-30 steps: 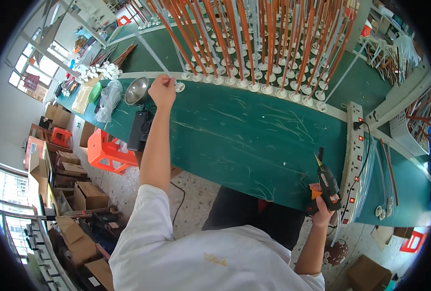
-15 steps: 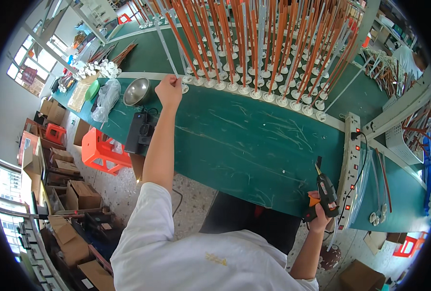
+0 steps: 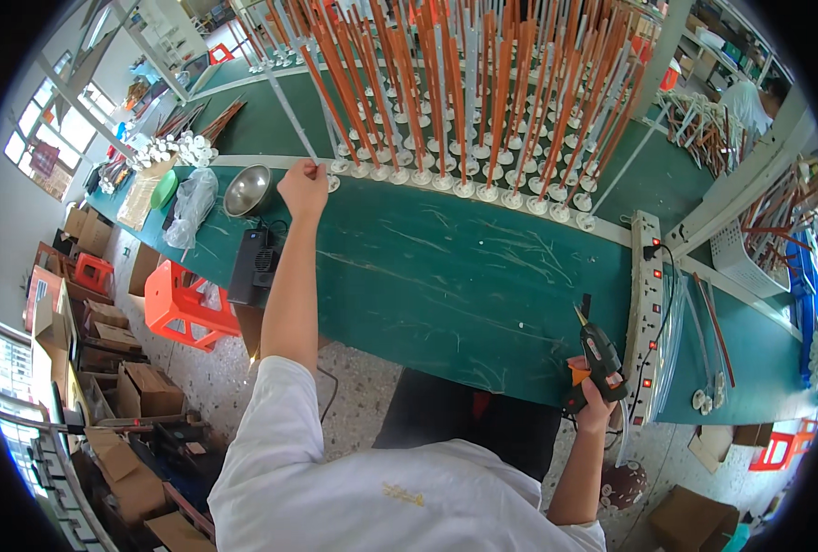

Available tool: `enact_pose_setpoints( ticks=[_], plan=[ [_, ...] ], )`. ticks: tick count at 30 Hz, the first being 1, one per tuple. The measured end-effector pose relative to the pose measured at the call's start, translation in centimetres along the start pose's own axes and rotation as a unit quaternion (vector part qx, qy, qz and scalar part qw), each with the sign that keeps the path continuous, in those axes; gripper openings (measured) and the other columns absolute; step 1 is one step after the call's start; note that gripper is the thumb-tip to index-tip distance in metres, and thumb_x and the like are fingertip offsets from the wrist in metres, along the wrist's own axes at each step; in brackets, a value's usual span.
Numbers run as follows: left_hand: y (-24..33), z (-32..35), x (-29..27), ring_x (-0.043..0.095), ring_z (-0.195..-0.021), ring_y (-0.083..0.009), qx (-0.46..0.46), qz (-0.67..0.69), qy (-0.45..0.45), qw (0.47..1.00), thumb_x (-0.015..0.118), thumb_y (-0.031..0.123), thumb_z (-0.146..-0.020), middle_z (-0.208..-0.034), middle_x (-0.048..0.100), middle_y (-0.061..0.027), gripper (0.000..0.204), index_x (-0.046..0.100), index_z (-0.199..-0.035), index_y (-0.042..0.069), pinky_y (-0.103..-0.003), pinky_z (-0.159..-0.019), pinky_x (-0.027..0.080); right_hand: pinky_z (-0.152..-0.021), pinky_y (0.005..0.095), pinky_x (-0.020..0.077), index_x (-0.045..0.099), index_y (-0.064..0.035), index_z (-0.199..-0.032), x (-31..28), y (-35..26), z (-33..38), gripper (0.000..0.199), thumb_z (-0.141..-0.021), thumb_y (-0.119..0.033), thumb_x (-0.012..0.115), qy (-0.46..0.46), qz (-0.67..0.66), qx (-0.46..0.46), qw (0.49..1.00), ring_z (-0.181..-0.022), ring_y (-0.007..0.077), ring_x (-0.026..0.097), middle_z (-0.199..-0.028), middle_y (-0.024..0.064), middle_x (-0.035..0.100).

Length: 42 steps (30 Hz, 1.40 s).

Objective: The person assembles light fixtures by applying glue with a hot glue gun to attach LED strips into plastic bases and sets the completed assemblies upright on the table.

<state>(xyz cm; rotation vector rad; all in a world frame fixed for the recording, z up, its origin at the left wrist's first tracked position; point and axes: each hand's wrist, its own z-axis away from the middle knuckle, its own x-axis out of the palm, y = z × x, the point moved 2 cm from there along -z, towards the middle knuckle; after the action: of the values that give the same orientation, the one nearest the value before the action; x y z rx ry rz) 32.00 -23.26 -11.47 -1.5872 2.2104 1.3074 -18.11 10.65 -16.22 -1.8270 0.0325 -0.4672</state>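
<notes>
At the table's far left edge, my left hand (image 3: 304, 191) is closed, its fingertips pinching the lower end of a long translucent stick (image 3: 286, 109) that leans up and away to the left. A round white base (image 3: 333, 182) sits right beside those fingers; whether the stick joins it is hidden. Over the right side of the table, my right hand (image 3: 594, 407) is wrapped round the grip of a black glue gun (image 3: 600, 354) with an orange trigger. Its nozzle points up and toward the far left, away from the stick.
Rows of upright brown and grey sticks (image 3: 469, 92) on white bases line the far edge of the green table (image 3: 427, 276). A power strip (image 3: 646, 313) runs along the right. Left are a metal bowl (image 3: 248, 190), a black box-shaped device (image 3: 254, 265) and a red stool (image 3: 183, 308).
The whole view has shifted slightly, so the scene sits a little further left. Both hands keep their holds, with little movement relative to the table.
</notes>
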Motion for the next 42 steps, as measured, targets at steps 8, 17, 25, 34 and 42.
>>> enact_pose_setpoints(
  ticks=[8,17,25,34,42],
  plan=[
    [5.5,5.1,-5.8,0.070,-0.088,-0.0214,0.010,0.007,0.044,0.999,0.079,0.029,-0.085,-0.098,0.075,-0.0088,0.034,0.073,-0.108,0.005,-0.036,-0.079,0.054,-0.090,0.0414,0.0506,0.049,0.0092,-0.140,-0.4,-0.5,0.7,0.068,-0.082,-0.023,0.061,0.038,-0.078,0.077,0.993,-0.107,0.0322,0.065,-0.116,0.0278,0.067],
    [28.6,30.3,-13.6,0.067,-0.103,-0.0293,0.031,0.538,-0.385,0.749,0.078,-0.002,-0.075,-0.111,0.070,-0.0209,0.024,0.075,-0.098,0.000,-0.034,-0.084,0.052,-0.039,0.0208,0.0185,0.069,-0.0123,-0.085,5.0,-9.1,0.8,0.014,-0.085,-0.018,0.082,-0.162,-0.741,0.052,0.650,-0.045,0.0049,0.022,-0.088,-0.0004,0.072],
    [33.9,35.1,-13.9,0.060,-0.116,-0.0282,0.032,0.683,-0.449,0.576,0.081,-0.002,-0.074,-0.142,0.052,-0.0235,0.034,0.076,-0.107,0.004,-0.032,-0.080,0.052,-0.038,0.0213,0.0217,0.070,-0.0044,-0.094,5.1,-10.7,3.3,0.011,-0.091,-0.014,0.073,-0.257,-0.801,0.032,0.539,-0.045,0.0067,0.019,-0.090,0.0052,0.075],
    [35.1,36.2,-14.2,0.057,-0.124,-0.0297,0.022,0.703,-0.457,0.545,0.079,-0.004,-0.073,-0.143,0.049,-0.0238,0.038,0.073,-0.110,0.004,-0.033,-0.083,0.052,-0.039,0.0227,0.0251,0.068,-0.0021,-0.093,4.9,-10.8,3.5,0.013,-0.093,-0.015,0.068,-0.316,-0.814,-0.008,0.487,-0.046,0.0091,0.020,-0.096,0.0089,0.076],
    [34.9,36.4,-14.2,0.052,-0.130,-0.0279,-0.018,0.732,-0.480,0.483,0.070,-0.007,-0.074,-0.149,0.042,-0.0231,0.034,0.070,-0.107,0.004,-0.032,-0.088,0.047,-0.038,0.0226,0.0294,0.069,0.0016,-0.096,5.9,-10.4,3.1,0.017,-0.098,-0.015,0.064,-0.358,-0.811,-0.092,0.454,-0.046,0.0085,0.023,-0.106,0.0165,0.074]
  ],
)
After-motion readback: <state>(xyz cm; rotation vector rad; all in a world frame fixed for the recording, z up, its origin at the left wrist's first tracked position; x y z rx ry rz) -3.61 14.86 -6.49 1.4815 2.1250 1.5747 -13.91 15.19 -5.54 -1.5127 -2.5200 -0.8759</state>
